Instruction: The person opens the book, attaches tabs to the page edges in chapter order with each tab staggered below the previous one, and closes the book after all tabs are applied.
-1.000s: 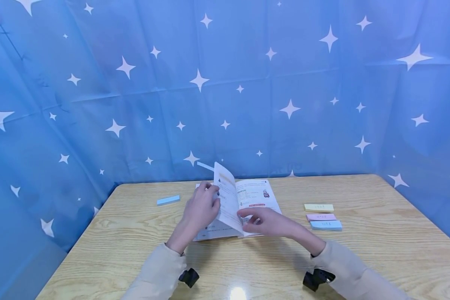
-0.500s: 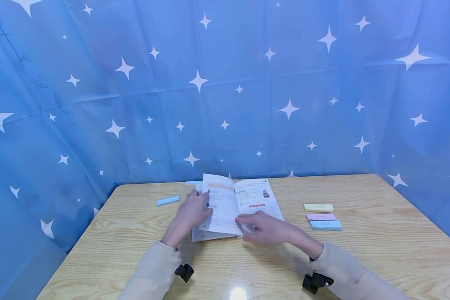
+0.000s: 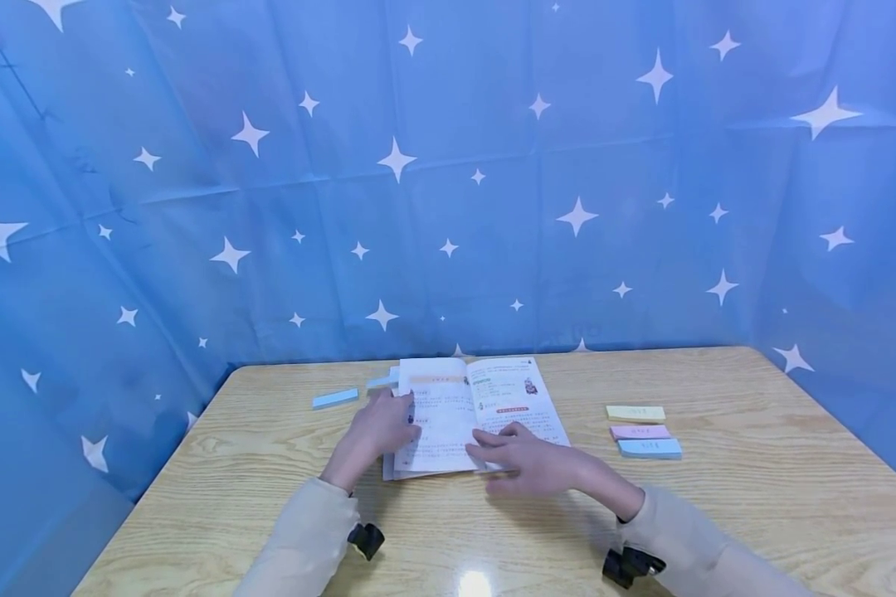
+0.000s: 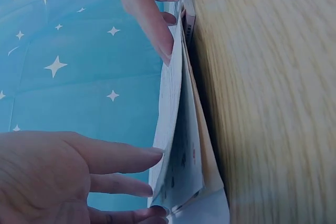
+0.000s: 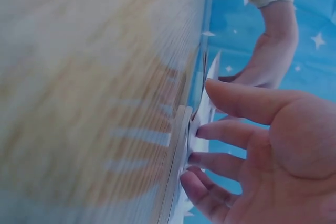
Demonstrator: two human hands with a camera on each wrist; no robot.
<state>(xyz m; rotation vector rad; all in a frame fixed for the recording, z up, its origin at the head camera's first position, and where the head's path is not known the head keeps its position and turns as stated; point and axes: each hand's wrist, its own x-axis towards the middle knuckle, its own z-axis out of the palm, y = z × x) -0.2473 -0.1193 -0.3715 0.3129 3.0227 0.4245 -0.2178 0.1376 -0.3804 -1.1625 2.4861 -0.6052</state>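
Observation:
An open booklet [image 3: 493, 396] lies flat on the wooden table [image 3: 269, 489], printed pages up. My left hand [image 3: 377, 429] rests on its left page with straight fingers that press the page down. In the left wrist view the fingers [image 4: 131, 160] of that hand touch the edge of the pages [image 4: 178, 156]. My right hand [image 3: 521, 454] lies flat on the lower right page beside the spine, fingers spread. The right wrist view shows its fingers [image 5: 220, 132] straight against the booklet's edge [image 5: 182, 145]. Neither hand grips anything.
Three sticky-note pads sit right of the booklet: yellow [image 3: 635, 412], pink [image 3: 640, 432], blue [image 3: 650, 448]. A blue pad [image 3: 335, 399] lies at the left, and a blue strip [image 3: 382, 381] at the booklet's upper left corner. A blue star-print cloth [image 3: 448, 166] walls off the table's back and sides.
The page that stood upright has swung left and now lies flat. My left hand came down with it onto the left page. The right hand has slid slightly on the right page.

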